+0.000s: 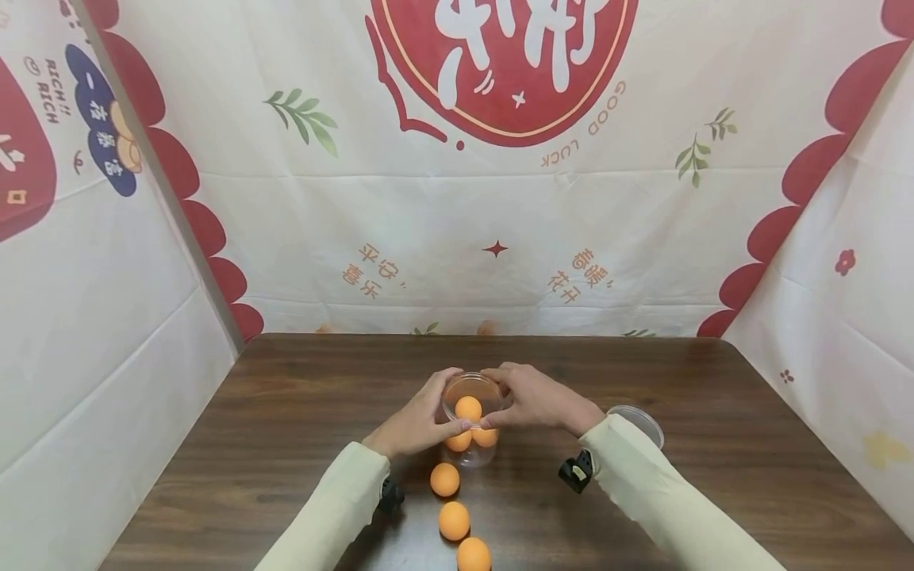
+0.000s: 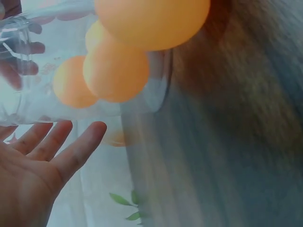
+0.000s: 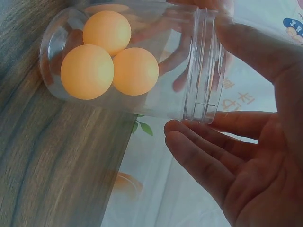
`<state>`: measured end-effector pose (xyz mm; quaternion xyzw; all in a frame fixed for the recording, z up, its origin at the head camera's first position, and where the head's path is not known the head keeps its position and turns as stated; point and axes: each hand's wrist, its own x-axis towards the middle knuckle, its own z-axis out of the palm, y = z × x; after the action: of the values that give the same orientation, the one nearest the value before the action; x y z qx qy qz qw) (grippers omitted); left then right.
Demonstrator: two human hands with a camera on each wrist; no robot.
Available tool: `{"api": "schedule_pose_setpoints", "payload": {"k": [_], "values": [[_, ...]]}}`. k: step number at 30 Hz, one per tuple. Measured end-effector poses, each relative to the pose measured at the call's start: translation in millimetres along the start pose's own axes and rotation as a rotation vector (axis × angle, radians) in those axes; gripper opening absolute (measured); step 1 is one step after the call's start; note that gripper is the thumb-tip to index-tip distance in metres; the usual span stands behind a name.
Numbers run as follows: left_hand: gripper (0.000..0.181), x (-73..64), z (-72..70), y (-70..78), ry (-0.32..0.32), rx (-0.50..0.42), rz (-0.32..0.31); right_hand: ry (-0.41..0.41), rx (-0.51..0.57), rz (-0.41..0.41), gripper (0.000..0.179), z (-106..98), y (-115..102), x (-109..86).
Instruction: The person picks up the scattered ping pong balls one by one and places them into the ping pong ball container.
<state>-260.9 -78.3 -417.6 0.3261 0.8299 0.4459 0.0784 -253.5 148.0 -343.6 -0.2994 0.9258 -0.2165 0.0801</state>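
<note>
A clear plastic jar [image 1: 480, 455] with a threaded rim [image 3: 204, 71] stands at the middle of the table. Inside it lie three orange ping-pong balls [image 3: 87, 72]. From the left, my left hand [image 1: 421, 416] holds the jar near its top, thumb on the near side. My right hand [image 1: 539, 399] grips the rim from the opposite side, its thumb close to the left one. Outside the jar, three loose orange balls [image 1: 454, 521] run in a line toward me; the large one [image 2: 156, 21] in the left wrist view is nearest that camera.
A round clear lid [image 1: 638, 423] lies on the table to the right, partly behind my right sleeve. The brown wood-grain table [image 1: 300, 412] meets a printed white cloth [image 1: 457, 238] at its back edge, and cloth walls stand on both sides.
</note>
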Motion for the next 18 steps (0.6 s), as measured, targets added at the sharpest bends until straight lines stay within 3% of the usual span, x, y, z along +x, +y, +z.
{"api": "schedule_pose_setpoints", "payload": {"k": [11, 18], "values": [[0.067, -17.2, -17.5, 13.5, 0.093, 0.237, 0.101, -0.007, 0.011, 0.017, 0.080, 1, 1, 1.2], [0.057, -28.8, -21.8, 25.6, 0.097, 0.432, 0.159, 0.001, 0.011, 0.021, 0.081, 0, 2, 2.9]]}}
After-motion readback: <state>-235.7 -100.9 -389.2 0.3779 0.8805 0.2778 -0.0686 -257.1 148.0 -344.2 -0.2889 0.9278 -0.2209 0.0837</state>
